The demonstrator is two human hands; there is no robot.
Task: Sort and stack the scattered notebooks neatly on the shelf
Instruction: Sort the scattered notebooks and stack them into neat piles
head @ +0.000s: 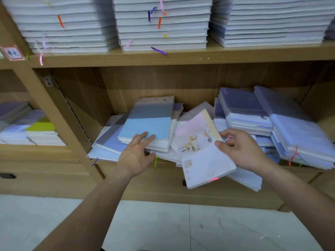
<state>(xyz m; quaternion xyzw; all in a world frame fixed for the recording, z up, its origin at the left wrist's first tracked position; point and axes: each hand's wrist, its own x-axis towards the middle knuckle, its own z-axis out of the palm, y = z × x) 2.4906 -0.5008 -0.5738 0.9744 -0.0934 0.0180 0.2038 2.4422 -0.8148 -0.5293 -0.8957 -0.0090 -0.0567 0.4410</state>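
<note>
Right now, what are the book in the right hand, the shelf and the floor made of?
The notebook the right hand pinches looks like paper with a smooth printed cover, faintly shiny. The shelf looks like pale wood-grain board, matte, maybe laminate. The floor looks like glossy pale tile: grey veins and a straight joint line show.

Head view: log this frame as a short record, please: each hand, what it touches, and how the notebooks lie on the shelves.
left hand: flat on blue-and-grey notebook, top of a skewed pile
right hand: grips illustrated notebook by its edge, tilted, overhanging shelf front
lower shelf: notebooks scattered in the middle, rough bluish stacks at right
upper shelf: three neat stacks with ribbon markers
</note>
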